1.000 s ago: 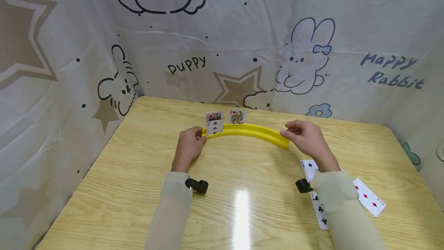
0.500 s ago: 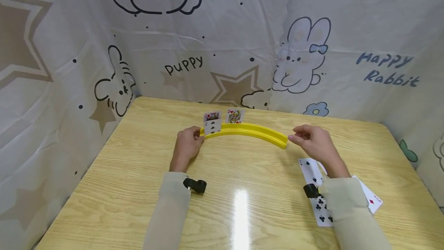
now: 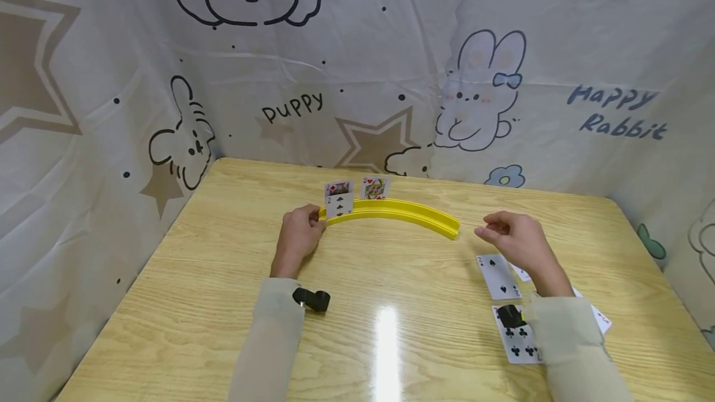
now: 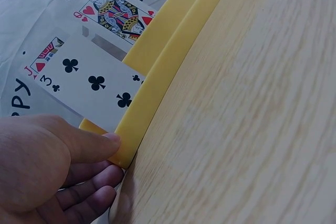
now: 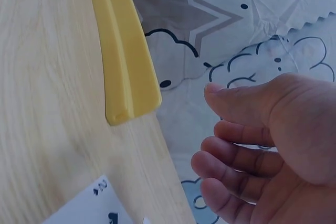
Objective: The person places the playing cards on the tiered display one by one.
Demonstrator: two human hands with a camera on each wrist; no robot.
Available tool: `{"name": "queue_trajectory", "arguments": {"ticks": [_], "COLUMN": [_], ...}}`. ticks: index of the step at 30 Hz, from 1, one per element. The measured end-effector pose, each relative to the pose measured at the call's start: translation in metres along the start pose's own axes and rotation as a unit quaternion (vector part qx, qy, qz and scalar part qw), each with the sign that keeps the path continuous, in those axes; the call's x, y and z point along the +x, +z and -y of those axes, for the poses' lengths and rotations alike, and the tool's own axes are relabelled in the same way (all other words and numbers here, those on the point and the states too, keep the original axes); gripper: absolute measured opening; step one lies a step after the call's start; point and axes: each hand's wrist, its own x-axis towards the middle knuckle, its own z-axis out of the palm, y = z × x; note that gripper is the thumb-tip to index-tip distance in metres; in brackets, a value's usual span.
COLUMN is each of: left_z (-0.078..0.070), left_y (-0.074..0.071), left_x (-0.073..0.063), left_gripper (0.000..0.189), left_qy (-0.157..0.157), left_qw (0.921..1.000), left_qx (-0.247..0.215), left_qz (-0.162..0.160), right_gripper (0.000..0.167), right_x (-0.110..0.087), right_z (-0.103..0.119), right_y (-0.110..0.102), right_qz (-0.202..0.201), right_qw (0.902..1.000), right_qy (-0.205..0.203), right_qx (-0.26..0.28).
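A curved yellow card holder (image 3: pixel 404 209) stands on the table with playing cards upright in it. At its left end the three of clubs (image 4: pixel 94 80) stands in front of a jack of hearts (image 4: pixel 46 54), which it mostly covers. The queen of hearts (image 3: pixel 375 188) stands a little to their right. My left hand (image 3: pixel 298 234) pinches the holder's left end, thumb on the front face. Off the right end, apart from it, my right hand (image 3: pixel 516 241) hangs above the table with loosely curled fingers and holds nothing.
On the table's right side lie a two of spades (image 3: pixel 498 276), a seven of clubs (image 3: pixel 515 343) and a red-suited card (image 3: pixel 600 320), partly under my right forearm. Another card edge (image 3: pixel 521 273) shows beside the two. A printed cloth (image 3: pixel 301 48) hangs behind the table (image 3: pixel 223 321).
My right hand has come away from the holder's right end, moving right and slightly toward me. The left hand stays at the left end. More of the two of spades shows.
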Motion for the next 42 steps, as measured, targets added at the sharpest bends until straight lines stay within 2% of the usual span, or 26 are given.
{"name": "queue_trajectory", "arguments": {"ticks": [11,18,27,35,42], "left_z": [0.000,0.001,0.001,0.000,-0.001], "left_y": [-0.001,-0.001,0.000,0.000,0.000], "left_x": [-0.001,-0.001,-0.002,-0.001,-0.001], "left_gripper": [0.034,0.034,0.034,0.035,0.034], "left_qy": [0.011,0.016,0.011,0.000,0.006], "left_qw": [0.9999,0.9999,0.9999,1.0000,1.0000], "left_qx": [0.000,-0.003,-0.006,0.000,0.006], "left_qz": [-0.002,-0.002,0.000,0.003,-0.002], "right_gripper": [0.050,0.054,0.058,0.057,0.057], "right_x": [-0.008,-0.013,-0.014,-0.016,-0.017], "right_z": [-0.017,-0.027,-0.039,-0.048,-0.049], "right_y": [-0.001,0.001,0.005,0.011,0.012], "right_qz": [0.010,0.031,0.058,0.060,0.071], "right_qw": [0.9993,0.9975,0.9950,0.9936,0.9911], "right_qy": [0.035,0.063,0.082,0.094,0.110], "right_qx": [0.002,0.003,-0.004,-0.016,-0.022]}}
